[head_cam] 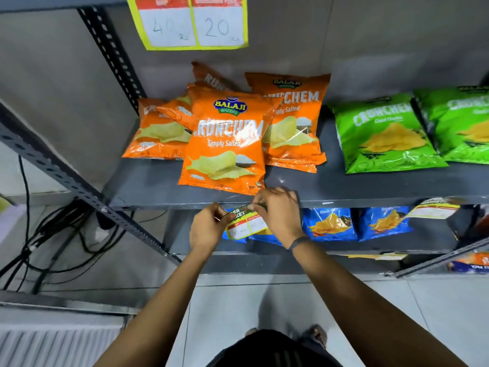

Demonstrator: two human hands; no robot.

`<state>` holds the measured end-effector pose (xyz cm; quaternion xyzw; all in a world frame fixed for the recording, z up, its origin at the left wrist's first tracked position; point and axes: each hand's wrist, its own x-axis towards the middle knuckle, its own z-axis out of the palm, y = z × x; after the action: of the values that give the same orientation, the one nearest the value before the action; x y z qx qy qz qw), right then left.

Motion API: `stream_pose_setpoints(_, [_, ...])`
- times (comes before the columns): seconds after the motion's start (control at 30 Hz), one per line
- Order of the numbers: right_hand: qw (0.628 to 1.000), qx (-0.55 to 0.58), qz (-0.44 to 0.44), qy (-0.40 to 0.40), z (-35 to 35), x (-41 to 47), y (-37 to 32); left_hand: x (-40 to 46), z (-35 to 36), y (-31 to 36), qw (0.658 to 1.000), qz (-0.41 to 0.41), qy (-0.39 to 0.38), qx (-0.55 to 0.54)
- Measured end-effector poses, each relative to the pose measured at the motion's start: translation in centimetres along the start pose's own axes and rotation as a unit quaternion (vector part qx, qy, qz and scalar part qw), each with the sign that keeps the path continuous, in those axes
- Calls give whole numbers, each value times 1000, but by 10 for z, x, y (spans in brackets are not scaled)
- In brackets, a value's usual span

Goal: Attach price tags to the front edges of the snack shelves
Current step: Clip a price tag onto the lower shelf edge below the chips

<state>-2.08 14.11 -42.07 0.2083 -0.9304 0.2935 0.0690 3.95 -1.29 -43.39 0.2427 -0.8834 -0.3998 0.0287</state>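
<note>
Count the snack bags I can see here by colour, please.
Orange Crunchem crisp bags: at least 5, overlapping, so the count is unsure
Green Crunchem crisp bags: 2
Blue crisp bags on the lower shelf: 3, one mostly hidden behind the hands
Total: about 10

Black cables (39,250) on floor (238,300)
</note>
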Motion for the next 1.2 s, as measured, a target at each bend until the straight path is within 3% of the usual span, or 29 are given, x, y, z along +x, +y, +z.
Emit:
stream_pose_setpoints(0.1, [996, -76, -28, -23, 3, -12, 4, -1, -9, 0, 986, 55, 25, 156])
stream_pose_setpoints(0.2, [985, -161, -39, -45, 5, -13, 2, 2, -7, 1, 961, 124, 32, 245])
stream_pose_setpoints(0.47, [963, -262, -25, -55, 4, -4, -9, 11, 2, 8, 927, 201, 62, 311])
stream_pose_setpoints(0.73, [988, -139, -3, -60, 4, 1, -1, 14, -1, 1, 921, 236, 83, 298])
stream_pose_setpoints(0.93, [993, -112, -5, -35, 4, 3, 0, 18, -8, 11, 922, 246, 71, 290])
stream_pose_setpoints(1.2, [995, -96, -16, -34, 2, 2, 0, 22, -15, 39, 921, 151, 37, 358])
